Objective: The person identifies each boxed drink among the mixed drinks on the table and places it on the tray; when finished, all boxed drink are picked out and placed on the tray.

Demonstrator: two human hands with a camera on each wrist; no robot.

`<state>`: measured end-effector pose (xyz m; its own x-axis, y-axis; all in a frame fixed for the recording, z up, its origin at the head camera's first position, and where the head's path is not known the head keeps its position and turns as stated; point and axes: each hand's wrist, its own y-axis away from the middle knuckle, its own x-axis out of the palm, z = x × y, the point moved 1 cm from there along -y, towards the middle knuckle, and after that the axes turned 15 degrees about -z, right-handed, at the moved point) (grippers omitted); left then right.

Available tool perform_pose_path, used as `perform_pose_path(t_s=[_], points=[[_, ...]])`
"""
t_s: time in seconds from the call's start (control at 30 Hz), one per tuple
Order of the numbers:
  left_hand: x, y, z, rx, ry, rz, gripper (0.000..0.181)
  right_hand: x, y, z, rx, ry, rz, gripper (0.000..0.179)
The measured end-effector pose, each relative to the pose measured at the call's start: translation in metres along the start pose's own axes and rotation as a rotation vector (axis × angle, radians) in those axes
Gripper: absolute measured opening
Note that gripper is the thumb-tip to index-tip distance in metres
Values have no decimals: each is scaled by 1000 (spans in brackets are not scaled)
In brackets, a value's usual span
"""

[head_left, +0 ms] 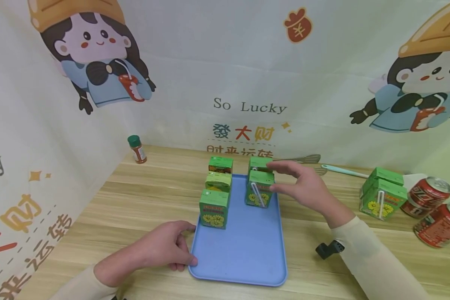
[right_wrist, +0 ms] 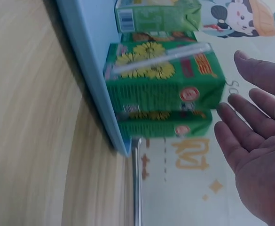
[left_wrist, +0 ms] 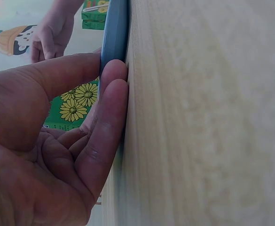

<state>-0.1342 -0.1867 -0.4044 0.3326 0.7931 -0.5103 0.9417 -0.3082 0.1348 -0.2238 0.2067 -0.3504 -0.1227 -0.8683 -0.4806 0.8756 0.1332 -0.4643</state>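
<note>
A blue tray [head_left: 243,254] lies on the table, and my left hand [head_left: 165,246] grips its left rim. In the left wrist view the thumb lies on the rim and fingers [left_wrist: 102,136] reach under it. On the tray's left side stand three drink cartons in a row: a green one [head_left: 213,210] in front, a lighter green one [head_left: 218,182] and another green one [head_left: 220,163] behind. Two more green cartons, front [head_left: 261,180] and back [head_left: 258,161], stand at the far right. My right hand [head_left: 309,187] hovers beside these, fingers spread and holding nothing; the right wrist view shows a gap to the carton [right_wrist: 165,89].
Two green cartons [head_left: 384,200] with straws and two red cans [head_left: 436,225] stand at the right. Behind them lie a turquoise-handled utensil [head_left: 348,171] and a spatula [head_left: 309,158]. A green-capped spice jar [head_left: 136,150] is at the back left, near the patterned cloth.
</note>
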Motion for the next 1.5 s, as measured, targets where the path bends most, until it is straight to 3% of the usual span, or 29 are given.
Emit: perform_pose_path(t_s=[0.17, 0.47, 0.73, 1.1, 1.33, 1.5], points=[[0, 0, -1, -13, -4, -1, 93, -23, 11, -2, -39, 80, -56, 55], [0, 0, 0, -4, -3, -1, 93, -67, 34, -14, -10, 213, -118, 57], [1, -1, -1, -11, -11, -8, 93, -106, 51, -26, -48, 419, -208, 60], [1, 0, -1, -6, -11, -4, 93, -157, 71, -40, 27, 554, -273, 60], [1, 0, -1, -4, -5, -1, 93, -172, 80, -47, 137, 576, -273, 64], [1, -1, 0, -4, -8, 1, 93, -182, 83, -54, 136, 633, -263, 66]])
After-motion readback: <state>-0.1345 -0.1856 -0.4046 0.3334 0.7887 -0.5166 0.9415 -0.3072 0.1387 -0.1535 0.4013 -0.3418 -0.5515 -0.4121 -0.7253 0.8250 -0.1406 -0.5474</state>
